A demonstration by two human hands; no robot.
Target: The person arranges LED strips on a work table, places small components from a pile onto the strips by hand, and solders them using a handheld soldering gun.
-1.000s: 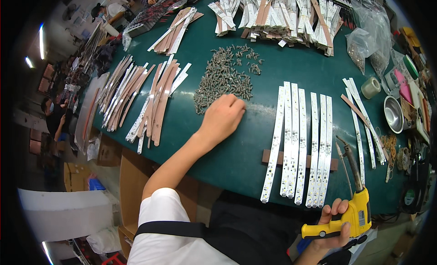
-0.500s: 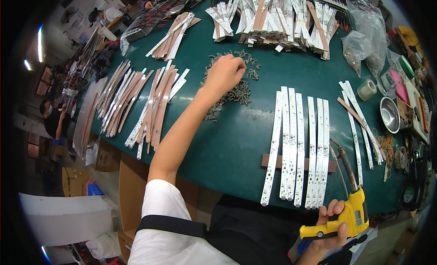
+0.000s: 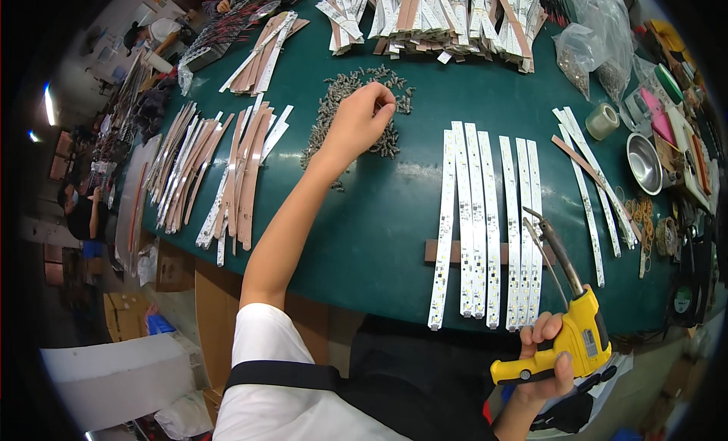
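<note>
Over a heap of small grey metal parts (image 3: 334, 100), my left hand (image 3: 358, 124) is bent with thumb and fingers drawn together; whatever they pinch is hidden. My right hand (image 3: 562, 374) grips a yellow soldering gun (image 3: 588, 327) at the near right. Its metal tip and thin feed tube point up and away, close to the right end of a row of white LED circuit strips (image 3: 469, 213). These strips lie side by side across a brown bar (image 3: 434, 251), in small groups with gaps between.
Stacks of white and brown strips lie at the left (image 3: 246, 175) and far side (image 3: 447, 24) of the green table (image 3: 364, 236). At the right are loose strips (image 3: 584, 175), a tape roll (image 3: 602, 121), a metal bowl (image 3: 644, 164) and plastic bags (image 3: 576, 58). Other people work at far left.
My view has shifted slightly, so the table things sit a little higher and further left. The left hand stays over the heap, fingers drawn in; the soldering gun's tip has come nearer the strips.
</note>
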